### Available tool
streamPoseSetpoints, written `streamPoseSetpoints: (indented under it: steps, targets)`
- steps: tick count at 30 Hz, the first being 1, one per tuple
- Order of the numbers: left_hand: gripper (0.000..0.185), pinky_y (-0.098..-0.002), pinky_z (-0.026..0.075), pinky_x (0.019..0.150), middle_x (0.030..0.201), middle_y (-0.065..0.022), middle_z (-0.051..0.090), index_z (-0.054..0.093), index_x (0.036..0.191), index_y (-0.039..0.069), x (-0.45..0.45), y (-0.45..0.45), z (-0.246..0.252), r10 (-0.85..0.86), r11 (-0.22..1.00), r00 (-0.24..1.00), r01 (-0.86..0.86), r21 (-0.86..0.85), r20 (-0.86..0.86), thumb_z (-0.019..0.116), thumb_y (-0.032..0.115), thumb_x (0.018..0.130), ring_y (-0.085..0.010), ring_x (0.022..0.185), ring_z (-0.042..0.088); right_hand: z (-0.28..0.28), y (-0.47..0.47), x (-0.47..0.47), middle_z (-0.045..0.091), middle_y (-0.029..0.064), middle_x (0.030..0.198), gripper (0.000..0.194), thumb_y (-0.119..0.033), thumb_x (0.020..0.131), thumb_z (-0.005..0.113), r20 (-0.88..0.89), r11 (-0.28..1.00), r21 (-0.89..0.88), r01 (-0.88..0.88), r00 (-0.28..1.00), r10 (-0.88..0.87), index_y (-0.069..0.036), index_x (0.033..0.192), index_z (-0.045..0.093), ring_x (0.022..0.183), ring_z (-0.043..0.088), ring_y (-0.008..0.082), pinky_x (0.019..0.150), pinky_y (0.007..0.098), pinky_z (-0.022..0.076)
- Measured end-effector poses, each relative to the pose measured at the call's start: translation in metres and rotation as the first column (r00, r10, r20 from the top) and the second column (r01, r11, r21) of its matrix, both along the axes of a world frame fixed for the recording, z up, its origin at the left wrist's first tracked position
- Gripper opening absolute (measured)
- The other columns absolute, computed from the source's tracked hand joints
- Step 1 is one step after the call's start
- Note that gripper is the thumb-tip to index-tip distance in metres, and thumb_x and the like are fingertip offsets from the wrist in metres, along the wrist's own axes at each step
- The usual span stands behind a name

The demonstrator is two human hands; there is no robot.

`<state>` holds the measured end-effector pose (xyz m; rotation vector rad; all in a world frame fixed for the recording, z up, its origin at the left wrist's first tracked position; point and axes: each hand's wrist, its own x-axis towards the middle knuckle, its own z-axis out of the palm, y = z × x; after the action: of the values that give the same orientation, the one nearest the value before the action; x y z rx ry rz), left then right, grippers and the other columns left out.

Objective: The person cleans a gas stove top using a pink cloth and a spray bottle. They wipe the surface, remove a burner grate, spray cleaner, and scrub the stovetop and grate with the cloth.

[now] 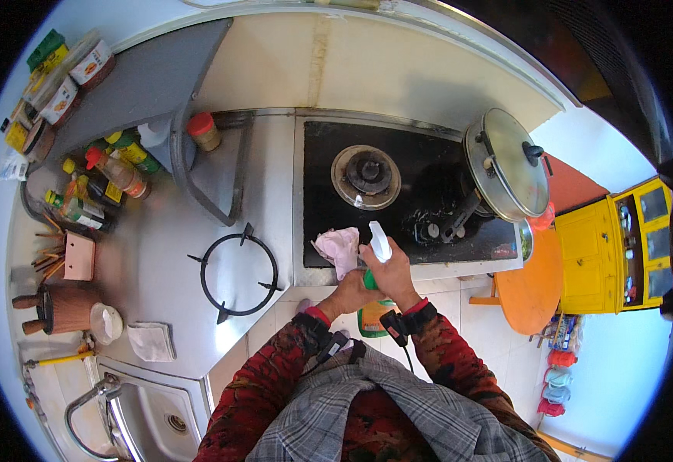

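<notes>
A spray bottle with a white trigger head (380,242) and a green neck (370,280) is between my hands, at the stove's front edge. My right hand (394,271) is wrapped around it just below the trigger head. My left hand (352,295) is closed around the green neck. Below them shows the bottle's green and orange body (373,319). A crumpled pink cloth (338,247) lies over the front of the black glass gas hob (325,219), touching my left fingers. Whether those fingers also pinch the cloth is hidden.
On the hob are a bare burner (366,176) and a lidded pan (507,167) with its handle pointing frontward. A black pan support ring (240,274) lies on the steel counter (169,248). Sauce bottles (122,173), a knife block (65,309) and a sink (157,416) are left.
</notes>
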<state>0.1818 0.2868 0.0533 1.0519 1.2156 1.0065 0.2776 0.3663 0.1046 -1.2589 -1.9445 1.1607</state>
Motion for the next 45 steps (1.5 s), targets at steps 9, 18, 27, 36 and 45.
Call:
streamPoseSetpoints:
  steps: [9,18,27,36,45]
  targets:
    - [0.036,-0.0367,0.052,0.076,0.091,-0.0139,0.070,0.066,0.099,-0.001,0.018,0.015,-0.002,-0.102,0.994,0.994,0.101,0.040,0.035,0.079,0.023,0.074,-0.0237,0.086,0.067,0.004,-0.002,0.024,0.064,0.0105,0.071,0.029,-0.026,0.083,0.073,-0.013,0.982,0.026,0.185,0.983,-0.185,-0.002,0.087,0.059,0.064,0.063,0.0213,0.060,0.0352,0.0500]
    - [0.044,-0.0386,0.052,0.077,0.090,-0.0166,0.071,0.067,0.098,0.001,0.026,0.032,0.000,-0.133,0.985,0.985,0.144,0.097,-0.109,0.079,0.035,0.073,-0.0304,0.086,0.069,0.012,0.006,0.032,0.063,0.0115,0.071,0.028,-0.026,0.084,0.073,-0.074,0.955,0.157,0.250,0.968,-0.241,-0.003,0.087,0.059,0.065,0.063,0.0225,0.060,0.0355,0.0495]
    - [0.047,-0.0354,0.051,0.083,0.099,-0.0120,0.070,0.063,0.108,0.001,0.014,0.049,0.003,-0.197,0.976,0.972,0.207,0.071,-0.132,0.083,0.027,0.074,-0.0220,0.094,0.066,0.023,0.016,0.030,0.065,0.0092,0.080,0.028,-0.027,0.087,0.070,-0.032,0.968,0.072,0.240,0.971,-0.238,-0.002,0.096,0.061,0.075,0.064,0.0179,0.068,0.0318,0.0503]
    - [0.043,-0.0359,0.051,0.083,0.099,-0.0123,0.069,0.063,0.107,0.000,0.009,0.055,0.008,-0.179,0.974,0.974,0.196,0.115,-0.142,0.081,0.025,0.076,-0.0218,0.094,0.066,0.026,0.024,0.023,0.065,0.0118,0.077,0.028,-0.027,0.085,0.072,-0.056,0.966,0.095,0.239,0.971,-0.234,-0.002,0.092,0.060,0.070,0.064,0.0235,0.065,0.0343,0.0509]
    - [0.041,-0.0354,0.052,0.080,0.096,-0.0122,0.070,0.063,0.105,-0.001,0.009,0.052,0.007,-0.160,0.978,0.985,0.167,0.123,-0.068,0.080,0.024,0.077,-0.0212,0.092,0.066,0.026,0.024,0.020,0.067,0.0098,0.080,0.027,-0.024,0.084,0.073,-0.132,0.967,0.098,0.236,0.966,-0.223,-0.003,0.097,0.061,0.072,0.065,0.0189,0.067,0.0328,0.0515]
